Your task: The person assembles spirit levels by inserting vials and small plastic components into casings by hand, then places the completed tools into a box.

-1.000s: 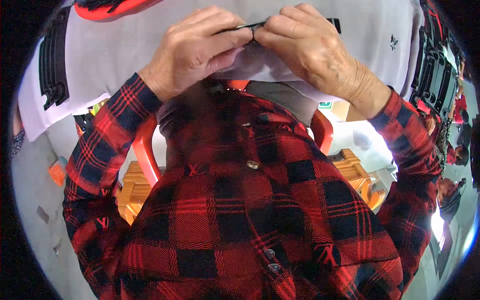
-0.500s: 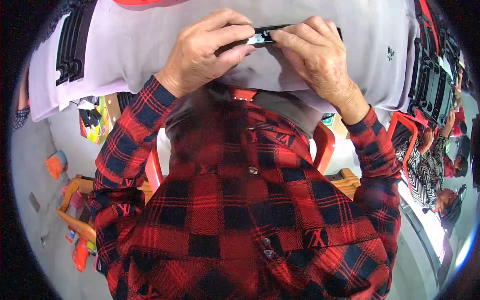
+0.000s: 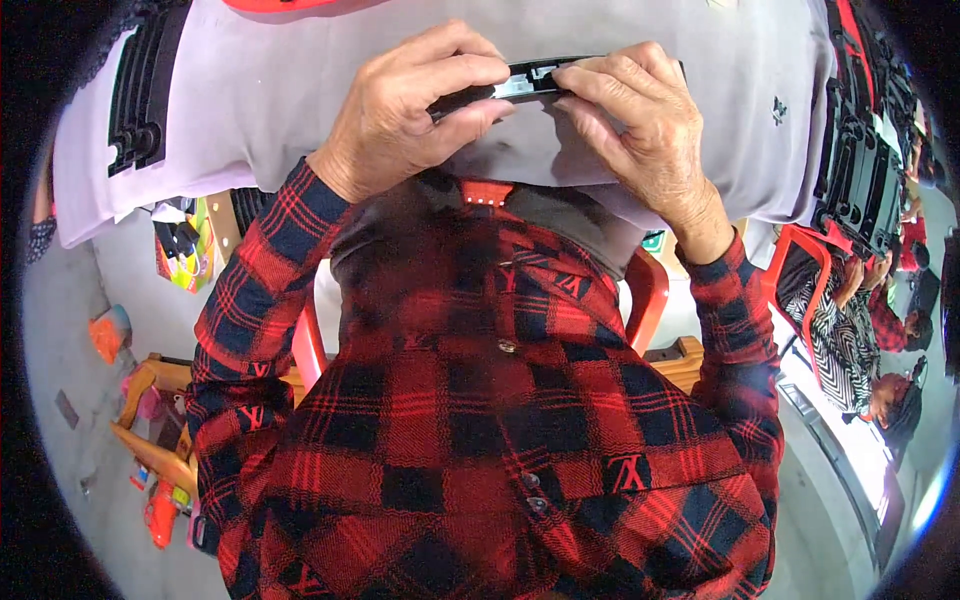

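Observation:
Across the near part of the cloth-covered table lies a long, narrow black plastic strip point(image 3: 545, 76) with a pale, shiny section in its middle. My left hand point(image 3: 410, 105) pinches its left part between thumb and fingers, next to the pale section. On the right part, the fingers of my right hand point(image 3: 645, 120) press onto the strip from above, with the thumb below its near edge. Whether the right fingers hold a small part cannot be made out. The strip's left end is mostly hidden behind my left hand.
Several similar black strips point(image 3: 140, 90) lie at the table's left end, and more black parts point(image 3: 855, 185) at the right. Small black pieces point(image 3: 778, 110) sit on the grey cloth point(image 3: 290, 110). A red object point(image 3: 290, 4) is at the far edge. People sit along the right.
My right hand has shifted slightly right and down along the strip, with its thumb farther from the fingers. More of the pale middle section shows. My left hand stays nearly in place.

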